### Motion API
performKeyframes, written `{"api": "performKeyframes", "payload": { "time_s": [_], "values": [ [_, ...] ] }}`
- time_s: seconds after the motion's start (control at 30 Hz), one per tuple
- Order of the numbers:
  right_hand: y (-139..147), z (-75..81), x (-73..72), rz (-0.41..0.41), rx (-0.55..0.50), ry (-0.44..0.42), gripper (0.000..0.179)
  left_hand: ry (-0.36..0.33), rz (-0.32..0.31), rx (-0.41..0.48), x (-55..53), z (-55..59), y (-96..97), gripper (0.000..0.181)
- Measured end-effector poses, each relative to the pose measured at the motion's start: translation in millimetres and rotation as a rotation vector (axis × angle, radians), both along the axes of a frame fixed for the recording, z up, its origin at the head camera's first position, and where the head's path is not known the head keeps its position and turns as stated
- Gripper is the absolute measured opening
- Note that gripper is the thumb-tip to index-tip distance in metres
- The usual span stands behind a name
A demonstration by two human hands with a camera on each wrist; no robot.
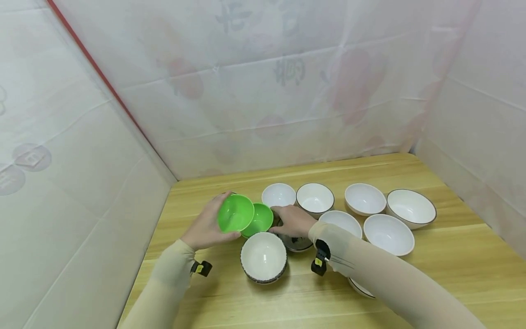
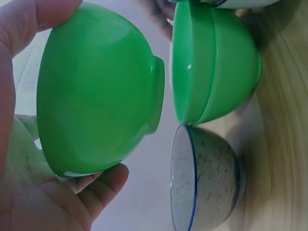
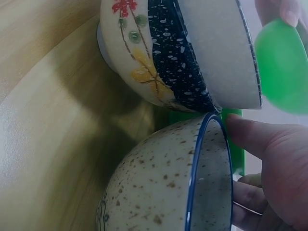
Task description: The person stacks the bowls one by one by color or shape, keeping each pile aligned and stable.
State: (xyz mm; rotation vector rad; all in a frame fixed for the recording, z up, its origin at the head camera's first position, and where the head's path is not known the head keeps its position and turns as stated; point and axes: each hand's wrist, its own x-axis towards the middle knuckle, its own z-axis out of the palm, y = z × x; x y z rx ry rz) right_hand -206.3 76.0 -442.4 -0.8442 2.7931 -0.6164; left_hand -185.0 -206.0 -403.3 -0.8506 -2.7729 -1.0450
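My left hand point(image 1: 211, 224) grips a green bowl point(image 1: 236, 213) by its side, thumb and fingers around the rim, tilted and raised above the table. Just right of it stand nested green bowls point(image 1: 260, 219). My right hand point(image 1: 292, 221) reaches over a brown-speckled bowl with a blue rim point(image 3: 159, 183), its fingers spread, its thumb tip right at the green stack's edge. Nearest me is a cream bowl with a dark patterned band point(image 1: 264, 257), painted with flowers outside. Another speckled, blue-rimmed bowl point(image 2: 207, 178) sits beside the green stack, mostly hidden in the head view.
Several white bowls stand at the right, some plain point(image 1: 388, 234) and some dark-rimmed point(image 1: 411, 208). One bowl point(image 1: 361, 289) is partly covered by my right forearm. Sheeted walls point(image 1: 263, 114) enclose the wooden table point(image 1: 230, 297) at the back and sides.
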Motion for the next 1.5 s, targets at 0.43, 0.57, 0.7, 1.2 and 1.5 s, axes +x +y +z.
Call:
{"api": "performKeyframes", "payload": {
  "time_s": [0.43,0.57,0.7,1.2,1.5],
  "values": [
    [-1.8,-2.1,0.4,-0.011,-0.033,-0.027,0.038,-0.089,-0.023,-0.073,-16.9,-8.6,26.5,0.11],
    [-1.7,-1.8,0.4,-0.02,-0.022,-0.025,0.042,-0.119,-0.017,-0.094,-22.3,-12.4,32.2,0.109],
    [-2.1,-1.4,0.5,-0.026,-0.004,-0.019,0.046,-0.134,-0.02,-0.115,-26.2,-16.4,37.1,0.109],
    [-2.0,-2.1,0.5,-0.051,0.001,-0.027,0.051,-0.205,-0.069,-0.148,-31.5,-23.2,48.4,0.109],
    [-2.6,-4.2,-1.0,-0.061,0.019,-0.018,0.053,-0.247,-0.072,-0.162,-32.3,-26.9,45.4,0.11]
  ]
}}
